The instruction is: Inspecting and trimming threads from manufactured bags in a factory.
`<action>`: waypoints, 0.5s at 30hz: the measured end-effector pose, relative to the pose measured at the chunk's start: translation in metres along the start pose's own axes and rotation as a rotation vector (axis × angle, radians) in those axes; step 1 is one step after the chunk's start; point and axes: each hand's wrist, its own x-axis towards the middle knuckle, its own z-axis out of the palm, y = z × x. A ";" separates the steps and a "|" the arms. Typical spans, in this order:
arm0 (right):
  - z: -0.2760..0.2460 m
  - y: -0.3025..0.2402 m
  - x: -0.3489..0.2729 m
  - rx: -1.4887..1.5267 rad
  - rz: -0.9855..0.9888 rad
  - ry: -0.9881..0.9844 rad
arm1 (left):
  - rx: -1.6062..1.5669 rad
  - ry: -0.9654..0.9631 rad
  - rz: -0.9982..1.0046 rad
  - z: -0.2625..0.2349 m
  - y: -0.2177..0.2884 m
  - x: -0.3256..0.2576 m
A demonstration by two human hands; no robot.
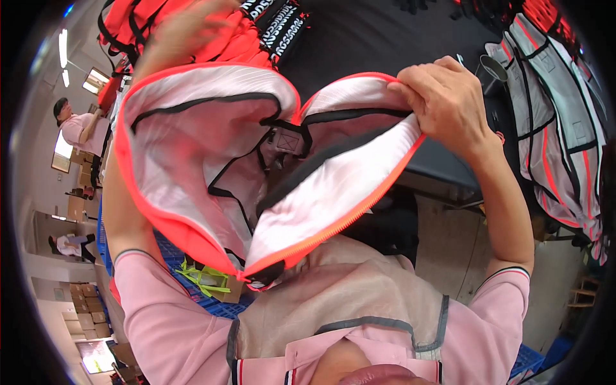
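Head view shows, nearest of all, a red zippered bag (186,147), held up in front of the person's chest with its mouth spread wide. Its white lining is edged with black binding tape (192,102), and an orange zipper (346,221) runs, undone, along the rim. The right hand (443,106) is at the right-hand corner of the bag; its thumb and curled fingers pinch the rim there firmly. The left hand (196,29) is just beyond the far left rim of the bag; it is blurred, so I cannot tell how far its fingers are spread, nor whether they have hold of something.

Directly below the bag are a translucent beige apron (359,282) and a pink shirt (167,314). Under its lower left edge, yellow-green straps (205,279) lie near a blue plastic crate (224,309). Beyond the bag is a black-covered table (359,38), with a heap of red fabric bags (250,48) on its left part. Well to the right of the bag are grey bags with orange piping (545,122). Farther away, left of the bag, a co-worker (83,128) stands, and stacked cardboard boxes (90,308) are lower down.
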 end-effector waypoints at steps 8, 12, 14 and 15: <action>0.001 0.050 -0.082 0.150 0.363 -0.308 | -0.229 -1.003 0.218 0.153 0.035 -0.074; 0.006 0.047 -0.086 0.159 0.352 -0.316 | -0.009 -0.997 -0.409 0.166 0.033 -0.035; 0.004 0.047 -0.089 0.150 0.445 -0.308 | -0.049 -0.879 -0.117 0.205 -0.008 -0.021; 0.000 0.047 -0.086 0.168 0.379 -0.321 | 0.036 -0.859 0.080 0.220 0.002 -0.027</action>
